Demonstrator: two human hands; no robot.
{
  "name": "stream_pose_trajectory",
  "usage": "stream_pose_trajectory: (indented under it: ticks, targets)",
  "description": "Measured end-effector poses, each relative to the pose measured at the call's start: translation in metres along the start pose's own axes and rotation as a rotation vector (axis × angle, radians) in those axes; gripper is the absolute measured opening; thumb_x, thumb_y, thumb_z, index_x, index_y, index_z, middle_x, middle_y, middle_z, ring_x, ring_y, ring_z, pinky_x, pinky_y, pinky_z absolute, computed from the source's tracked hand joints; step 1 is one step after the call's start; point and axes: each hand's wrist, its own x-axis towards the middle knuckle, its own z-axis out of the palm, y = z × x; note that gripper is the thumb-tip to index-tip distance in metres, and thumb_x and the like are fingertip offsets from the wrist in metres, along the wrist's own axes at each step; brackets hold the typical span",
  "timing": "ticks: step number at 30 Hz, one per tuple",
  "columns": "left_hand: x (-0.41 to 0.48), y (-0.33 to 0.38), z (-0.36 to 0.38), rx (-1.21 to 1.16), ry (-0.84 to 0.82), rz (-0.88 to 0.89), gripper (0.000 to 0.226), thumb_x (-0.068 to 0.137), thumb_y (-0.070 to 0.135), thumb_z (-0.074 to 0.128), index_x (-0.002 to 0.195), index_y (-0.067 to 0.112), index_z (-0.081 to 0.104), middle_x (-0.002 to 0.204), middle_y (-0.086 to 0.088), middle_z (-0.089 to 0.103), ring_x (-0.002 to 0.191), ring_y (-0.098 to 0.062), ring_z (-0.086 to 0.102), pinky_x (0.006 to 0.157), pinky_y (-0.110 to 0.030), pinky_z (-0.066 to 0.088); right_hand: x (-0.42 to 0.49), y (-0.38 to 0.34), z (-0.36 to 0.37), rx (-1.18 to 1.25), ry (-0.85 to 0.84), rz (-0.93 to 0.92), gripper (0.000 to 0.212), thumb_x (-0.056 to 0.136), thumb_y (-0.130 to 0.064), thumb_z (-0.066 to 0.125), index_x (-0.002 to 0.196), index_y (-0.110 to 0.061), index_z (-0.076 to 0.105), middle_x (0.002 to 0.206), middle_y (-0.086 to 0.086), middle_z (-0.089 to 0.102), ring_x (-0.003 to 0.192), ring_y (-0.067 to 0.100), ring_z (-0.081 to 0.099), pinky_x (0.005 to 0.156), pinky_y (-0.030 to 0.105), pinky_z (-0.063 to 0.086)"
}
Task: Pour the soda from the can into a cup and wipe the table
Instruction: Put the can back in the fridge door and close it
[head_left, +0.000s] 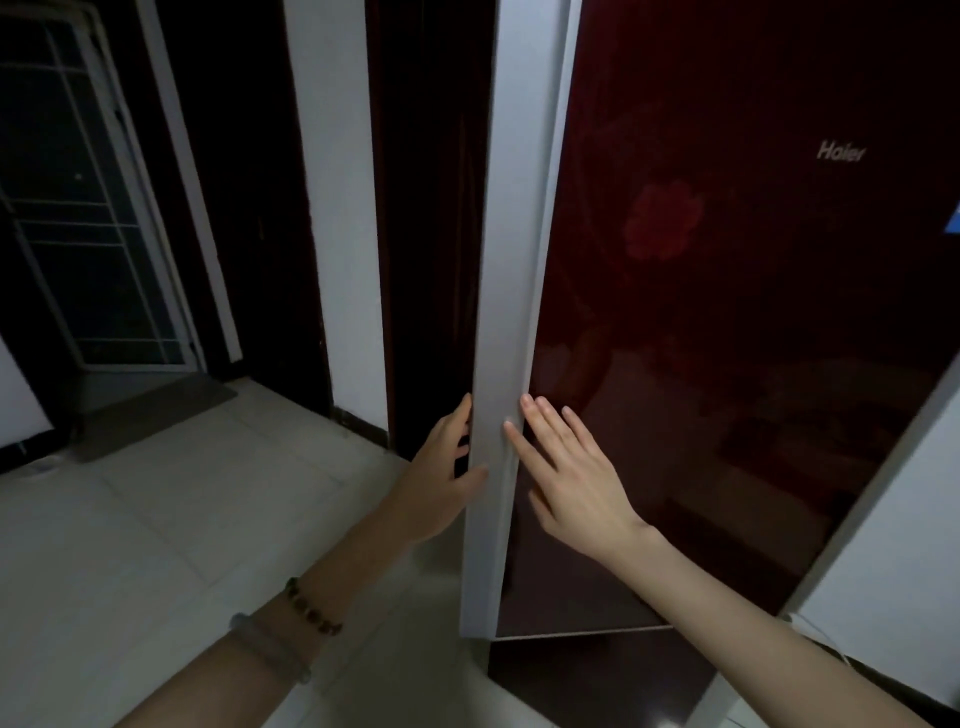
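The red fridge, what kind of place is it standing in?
Probably a home, maybe a hallway or kitchen corner: a tall dark red fridge, a pale tiled floor, and a doormat before a glazed door.

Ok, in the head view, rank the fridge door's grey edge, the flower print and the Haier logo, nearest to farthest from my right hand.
1. The grey edge, at the fingertips of the right hand.
2. The flower print, higher on the red front.
3. The Haier logo, upper right.

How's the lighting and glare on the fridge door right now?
Head view: dim overall, doorway at left near black; glossy red fridge door shows faint reflections, no harsh glare; left hand and right hand slightly soft; wide-angle bends the door's edge.
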Motion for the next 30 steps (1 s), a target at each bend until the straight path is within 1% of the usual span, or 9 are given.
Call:
stream_pose_trajectory:
  ticks: [4,9,11,14,17,20,22,27,30]
  targets:
    - [0.042,-0.018,-0.013,-0.046,-0.040,-0.030,0.080,0.083,0.028,0.053,0.151,0.028,0.010,0.152,0.007,0.027,0.135,-0.004,0.033,0.114,-0.039,0.030,0.034,0.010,0.026,-0.017,-0.021,0.043,0.078,0.073,-0.018,0.064,0.143,-0.006,0.034,0.153,0.020,0.019,0.143,0.031,0.015,0.115,0.045,0.015]
    - [0.095,-0.042,-0.020,-0.092,-0.084,-0.028,0.075,0.088,0.014,0.055,0.148,0.034,0.015,0.149,0.010,0.032,0.132,-0.001,0.036,0.112,-0.036,0.032,0.068,0.028,0.053,-0.075,-0.052,0.057,0.074,0.072,-0.021,0.064,0.141,-0.006,0.039,0.152,0.021,0.022,0.142,0.032,0.018,0.116,0.046,0.011]
    - [0.116,-0.051,-0.022,-0.105,-0.092,-0.024,0.074,0.090,0.008,0.055,0.144,0.040,0.015,0.147,0.009,0.035,0.129,0.001,0.038,0.110,-0.029,0.034,0.079,0.037,0.063,-0.112,-0.054,0.060,0.074,0.072,-0.023,0.066,0.139,-0.007,0.041,0.152,0.021,0.023,0.142,0.032,0.019,0.115,0.049,0.011]
    - [0.146,-0.070,-0.024,-0.099,-0.107,-0.013,0.075,0.091,0.009,0.055,0.146,0.038,0.014,0.148,0.009,0.034,0.126,0.004,0.039,0.101,-0.016,0.038,0.095,0.051,0.080,-0.144,-0.053,0.060,0.074,0.072,-0.023,0.067,0.139,-0.007,0.042,0.152,0.021,0.024,0.142,0.031,0.018,0.114,0.051,0.013]
    - [0.176,-0.084,-0.025,-0.096,-0.128,0.009,0.073,0.091,0.009,0.056,0.134,0.051,0.015,0.141,0.017,0.036,0.115,0.017,0.041,0.088,-0.003,0.039,0.109,0.065,0.097,-0.162,-0.054,0.077,0.073,0.073,-0.024,0.066,0.139,-0.008,0.042,0.152,0.020,0.023,0.142,0.030,0.016,0.114,0.051,0.013]
    - [0.203,-0.090,-0.028,-0.081,-0.156,0.038,0.072,0.091,0.010,0.056,0.125,0.060,0.016,0.132,0.027,0.038,0.116,0.017,0.040,0.096,-0.010,0.038,0.124,0.077,0.113,-0.175,-0.042,0.100,0.070,0.074,-0.025,0.063,0.139,-0.006,0.042,0.152,0.020,0.024,0.142,0.030,0.015,0.114,0.051,0.012]
    - [0.220,-0.095,-0.029,-0.086,-0.184,0.050,0.069,0.092,0.012,0.056,0.131,0.054,0.018,0.136,0.024,0.038,0.124,0.010,0.039,0.102,-0.015,0.036,0.132,0.085,0.123,-0.177,-0.034,0.118,0.070,0.075,-0.025,0.063,0.139,-0.005,0.042,0.152,0.020,0.024,0.142,0.030,0.016,0.114,0.051,0.012]
    - [0.253,-0.108,-0.026,-0.109,-0.226,0.068,0.072,0.092,0.011,0.056,0.129,0.058,0.017,0.136,0.028,0.035,0.120,0.020,0.036,0.094,-0.004,0.035,0.149,0.101,0.145,-0.200,-0.037,0.161,0.065,0.080,-0.027,0.048,0.140,-0.003,0.038,0.152,0.019,0.020,0.142,0.030,0.014,0.115,0.051,0.007]
    - [0.267,-0.117,-0.022,-0.122,-0.254,0.058,0.075,0.092,0.014,0.057,0.145,0.041,0.013,0.148,0.018,0.031,0.129,0.008,0.033,0.102,-0.010,0.032,0.156,0.108,0.155,-0.213,-0.034,0.184,0.062,0.083,-0.028,0.039,0.139,-0.001,0.040,0.151,0.020,0.023,0.141,0.031,0.016,0.115,0.051,0.006]
